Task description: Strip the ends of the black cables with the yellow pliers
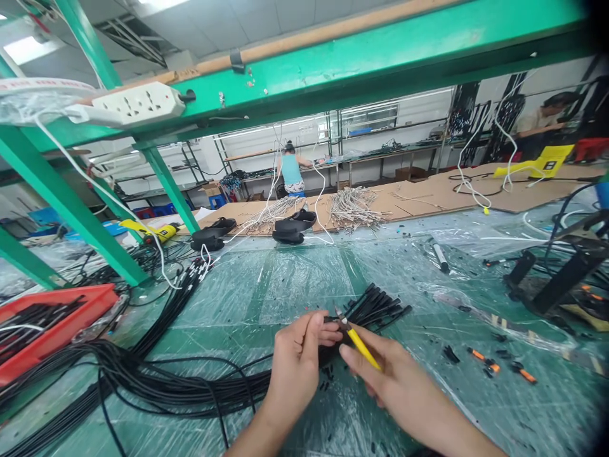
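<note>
At the middle of the bench my left hand (299, 355) pinches the end of a black cable. My right hand (387, 374) is closed round yellow-handled cutters (364, 349), their metal jaws right at the cable end by my left fingertips. Whether the jaws are closed on the cable is too small to tell. Just beyond both hands, a bundle of black cable ends (378, 304) fans out on the bench. A thick bunch of black cables (190, 387) runs from the left and passes behind my left hand.
A red tray (95, 298) with black parts stands at the left. Orange-and-black pieces (526, 374) and black scraps lie at the right, near a dark metal stand (554, 285). Black sandals (295, 225) and pale cable bundles (356, 206) lie farther back. Two people sit beyond.
</note>
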{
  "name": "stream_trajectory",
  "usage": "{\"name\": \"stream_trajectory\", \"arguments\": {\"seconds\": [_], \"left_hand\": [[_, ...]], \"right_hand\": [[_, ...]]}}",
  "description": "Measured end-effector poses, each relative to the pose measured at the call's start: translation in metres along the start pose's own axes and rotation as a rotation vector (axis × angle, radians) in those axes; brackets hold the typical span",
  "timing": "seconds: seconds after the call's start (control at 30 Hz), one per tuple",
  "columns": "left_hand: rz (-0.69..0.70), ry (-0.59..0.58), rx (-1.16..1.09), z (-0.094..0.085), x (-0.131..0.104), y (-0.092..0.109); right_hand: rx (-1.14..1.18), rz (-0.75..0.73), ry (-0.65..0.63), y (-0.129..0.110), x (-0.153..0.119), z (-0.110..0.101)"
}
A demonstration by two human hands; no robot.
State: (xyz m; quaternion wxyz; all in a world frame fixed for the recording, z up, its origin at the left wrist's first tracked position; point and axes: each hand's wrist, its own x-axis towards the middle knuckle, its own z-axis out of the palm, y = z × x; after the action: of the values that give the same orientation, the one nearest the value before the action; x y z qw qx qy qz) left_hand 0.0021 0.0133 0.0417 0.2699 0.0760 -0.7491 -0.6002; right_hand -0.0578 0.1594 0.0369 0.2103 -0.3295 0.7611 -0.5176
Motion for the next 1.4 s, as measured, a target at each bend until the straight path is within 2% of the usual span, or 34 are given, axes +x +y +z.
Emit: {"name": "stream_trajectory", "arguments": {"seconds": [0.07,0.17,0.3,0.53,0.7,0.77,0.93,1.0,1.13,1.2,1.3,1.4], "left_hand": [[-0.019,0.026,-0.028,-0.001,0.001,0.0],[-0.029,0.068,-0.048,-0.004,0.003,-0.001],[-0.032,0.085,-0.045,-0.005,0.004,-0.002],[-0.049,0.055,-0.028,-0.003,0.003,0.001],[-0.051,0.026,-0.048,-0.005,0.003,0.0],[-0.039,0.03,-0.027,-0.006,0.003,-0.001],[-0.045,0.021,-0.062,-0.006,0.004,-0.004],[-0.042,0.031,-0.046,-0.006,0.005,-0.005],[-0.04,0.056,0.072,-0.006,0.004,-0.005],[-0.047,0.053,0.088,-0.005,0.004,-0.005],[-0.047,0.015,0.089,-0.005,0.004,-0.004],[-0.026,-0.015,0.11,-0.004,0.003,-0.003]], "right_hand": [[-0.243,-0.125,0.158,0.006,-0.001,0.005],[-0.577,-0.233,0.354,0.018,-0.003,0.011],[-0.808,-0.363,0.474,0.024,-0.002,0.011],[-0.963,-0.408,0.492,0.02,0.0,0.008],[-0.939,-0.354,0.393,0.025,0.0,0.008],[-0.859,-0.295,0.328,0.021,-0.002,0.008],[-0.412,-0.245,0.068,0.007,-0.005,0.009],[-0.453,-0.243,0.116,0.009,-0.005,0.012],[-0.829,-0.289,0.399,0.02,-0.005,0.019],[-0.916,-0.342,0.473,0.022,-0.005,0.02],[-0.963,-0.369,0.502,0.023,-0.004,0.019],[-0.972,-0.34,0.458,0.023,-0.004,0.017]]}}
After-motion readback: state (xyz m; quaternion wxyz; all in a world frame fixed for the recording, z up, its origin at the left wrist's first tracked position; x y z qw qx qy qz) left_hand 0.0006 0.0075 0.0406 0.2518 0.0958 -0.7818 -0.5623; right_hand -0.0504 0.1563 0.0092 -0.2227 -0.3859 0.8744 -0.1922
